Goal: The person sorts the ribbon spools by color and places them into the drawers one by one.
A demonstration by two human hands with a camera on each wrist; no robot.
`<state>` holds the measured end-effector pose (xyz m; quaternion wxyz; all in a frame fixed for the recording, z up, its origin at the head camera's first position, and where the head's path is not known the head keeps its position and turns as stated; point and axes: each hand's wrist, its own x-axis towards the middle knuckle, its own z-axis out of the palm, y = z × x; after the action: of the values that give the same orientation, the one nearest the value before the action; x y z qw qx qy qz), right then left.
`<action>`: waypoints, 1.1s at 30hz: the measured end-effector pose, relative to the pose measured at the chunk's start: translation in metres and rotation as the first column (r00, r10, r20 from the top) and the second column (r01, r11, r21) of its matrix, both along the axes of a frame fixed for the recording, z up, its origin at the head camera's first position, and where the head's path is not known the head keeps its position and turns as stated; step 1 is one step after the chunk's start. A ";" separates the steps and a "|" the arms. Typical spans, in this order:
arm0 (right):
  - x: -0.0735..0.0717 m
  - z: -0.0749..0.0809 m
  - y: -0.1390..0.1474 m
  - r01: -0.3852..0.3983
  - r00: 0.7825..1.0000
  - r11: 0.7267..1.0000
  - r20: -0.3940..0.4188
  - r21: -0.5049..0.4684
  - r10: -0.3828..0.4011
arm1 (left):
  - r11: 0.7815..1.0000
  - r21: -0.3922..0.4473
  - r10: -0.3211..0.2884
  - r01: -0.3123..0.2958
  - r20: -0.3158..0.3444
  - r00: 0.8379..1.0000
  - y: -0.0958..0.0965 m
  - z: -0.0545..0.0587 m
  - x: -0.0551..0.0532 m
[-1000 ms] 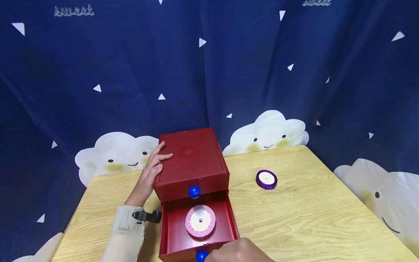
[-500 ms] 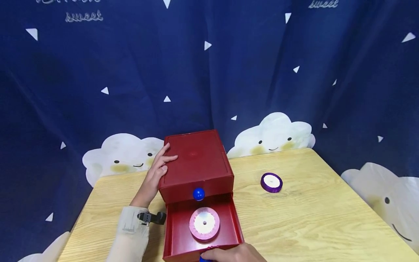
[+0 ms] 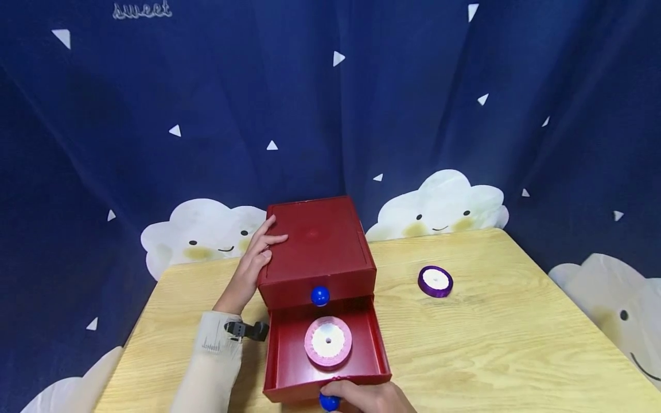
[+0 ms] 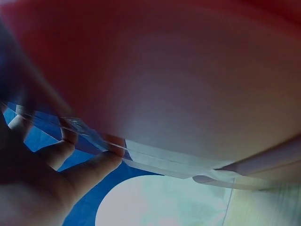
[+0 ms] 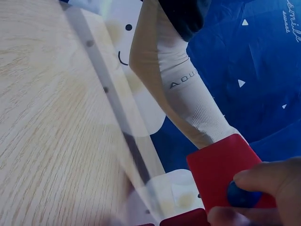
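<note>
A red drawer box (image 3: 315, 241) stands on the table, its lower drawer (image 3: 289, 361) pulled out toward me. In that drawer lies a pink ribbon roll (image 3: 327, 342) with a white face. My left hand (image 3: 255, 261) rests along the box's left top edge, fingers spread over the lid; the left wrist view shows these fingers (image 4: 91, 172) against the box's side. At the drawer's front, my right hand (image 3: 374, 397) pinches the blue knob (image 3: 329, 401). The right wrist view has thumb and finger on either side of the knob (image 5: 242, 195).
A purple ribbon roll (image 3: 435, 281) lies flat on the wooden table (image 3: 496, 338), right of the box. The upper drawer's blue knob (image 3: 320, 296) sticks out above the lower drawer. Behind the table hangs a dark blue curtain (image 3: 289, 97) with clouds and triangles.
The head view has shifted, so the box and rolls appear farther right. My right hand's thumb now lies on top of the lower knob. The drawer stays pulled out; my left hand stays put.
</note>
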<state>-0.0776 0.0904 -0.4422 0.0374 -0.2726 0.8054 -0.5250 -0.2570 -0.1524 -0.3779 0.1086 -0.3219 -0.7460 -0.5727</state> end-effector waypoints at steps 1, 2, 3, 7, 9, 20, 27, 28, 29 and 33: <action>-0.002 -0.001 0.000 0.021 0.995 0.998 -0.100 0.058 -0.015 | 1.000 0.001 0.001 -0.001 -0.005 1.000 0.000 0.001 0.000; -0.003 -0.002 -0.001 0.033 0.985 0.995 -0.171 0.090 -0.017 | 1.000 0.003 0.000 0.000 -0.005 1.000 0.000 0.001 -0.001; -0.004 -0.003 -0.001 0.045 0.971 0.992 -0.238 0.117 -0.016 | 1.000 0.004 -0.002 0.002 -0.005 1.000 0.000 0.001 -0.001; -0.007 -0.004 0.001 0.049 0.963 0.988 -0.268 0.143 -0.009 | 1.000 -0.001 -0.002 0.002 -0.008 1.000 0.000 0.002 -0.002; -0.008 -0.003 0.002 0.042 0.968 0.989 -0.252 0.142 -0.005 | 1.000 -0.002 0.001 -0.001 -0.005 1.000 -0.001 0.001 -0.002; -0.022 -0.001 0.007 0.019 0.970 0.990 -0.244 0.143 0.017 | 1.000 -0.014 0.001 -0.002 -0.015 1.000 -0.001 0.002 0.000; -0.033 0.000 0.004 0.062 0.955 0.979 -0.295 0.194 -0.002 | 1.000 -0.007 -0.004 0.004 -0.029 1.000 -0.002 0.002 0.002; -0.035 0.000 0.004 0.072 0.949 0.976 -0.316 0.203 -0.004 | 1.000 -0.005 -0.007 0.007 -0.029 1.000 -0.002 0.002 0.002; -0.036 -0.001 0.004 0.080 0.944 0.974 -0.330 0.210 -0.006 | 1.000 -0.004 -0.009 0.009 -0.030 1.000 -0.002 0.002 0.001; -0.045 -0.003 0.004 0.106 0.930 0.966 -0.367 0.236 -0.013 | 1.000 -0.004 -0.013 0.013 -0.021 1.000 -0.001 0.002 0.000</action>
<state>-0.1229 0.0945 -0.4449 -0.0934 -0.3329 0.8664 -0.3601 -0.2566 -0.1534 -0.3762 0.1119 -0.3330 -0.7437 -0.5688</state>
